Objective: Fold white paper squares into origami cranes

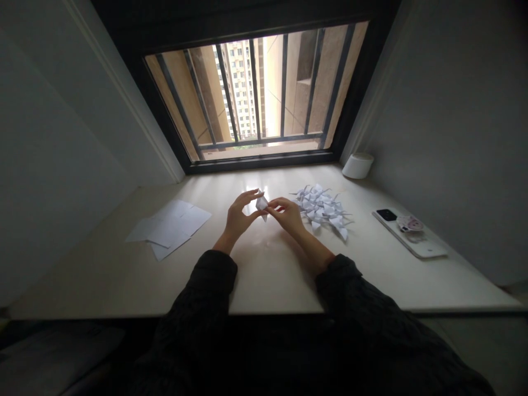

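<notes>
Between my hands, above the pale desk, is a small folded piece of white paper (pixel 261 204). My left hand (pixel 240 213) pinches its left side with the fingertips. My right hand (pixel 286 214) holds its lower right side, fingers curled toward it. Just right of my right hand lies a heap of several folded paper cranes (pixel 319 208), white with faint printing. To the left of my left hand lie several loose sheets of white paper (pixel 170 226), overlapping one another.
A smartphone in a white case (pixel 408 233), with a pink round grip on its back, lies at the desk's right. A white cylindrical container (pixel 357 165) stands in the far right corner. Behind the desk is a barred window (pixel 256 93), with walls on both sides.
</notes>
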Motion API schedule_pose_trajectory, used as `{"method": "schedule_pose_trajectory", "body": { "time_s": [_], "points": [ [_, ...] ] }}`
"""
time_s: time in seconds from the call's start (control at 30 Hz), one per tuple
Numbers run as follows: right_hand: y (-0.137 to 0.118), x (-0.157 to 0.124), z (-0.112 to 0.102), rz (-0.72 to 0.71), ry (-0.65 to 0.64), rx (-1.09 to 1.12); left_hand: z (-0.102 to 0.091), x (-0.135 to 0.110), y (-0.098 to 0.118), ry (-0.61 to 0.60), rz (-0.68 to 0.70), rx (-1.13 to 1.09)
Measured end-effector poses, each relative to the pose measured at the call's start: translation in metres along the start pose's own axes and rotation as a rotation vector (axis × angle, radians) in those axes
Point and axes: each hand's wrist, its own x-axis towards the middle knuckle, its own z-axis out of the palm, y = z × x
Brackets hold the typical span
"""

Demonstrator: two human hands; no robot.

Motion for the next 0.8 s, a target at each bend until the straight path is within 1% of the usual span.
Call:
{"method": "schedule_pose_trajectory", "body": {
  "time_s": [0.07,0.17,0.33,0.43,0.53,0.67,0.8],
  "points": [
    [0.0,0.0,0.0,0.003,-0.004,0.004,0.0,0.0,0.003,0.025,0.059,0.069],
    [-0.002,-0.001,0.001,0.023,0.001,0.02,0.001,-0.001,0.003,0.061,0.065,0.096],
    [0.001,-0.001,0.004,0.089,0.024,0.052,0.005,-0.004,0.005,0.111,0.025,0.075],
    [0.006,-0.001,0.006,0.143,0.008,0.072,0.009,-0.006,0.006,0.123,-0.002,0.039],
    [0.012,0.0,0.006,0.187,-0.007,0.101,0.012,-0.007,0.007,0.134,0.007,-0.003],
    [0.015,0.0,0.006,0.19,0.0,0.131,0.013,-0.007,0.009,0.149,0.002,-0.029],
    [0.015,0.001,0.006,0.206,0.0,0.156,0.011,-0.006,0.011,0.164,0.028,-0.043]
  ]
}}
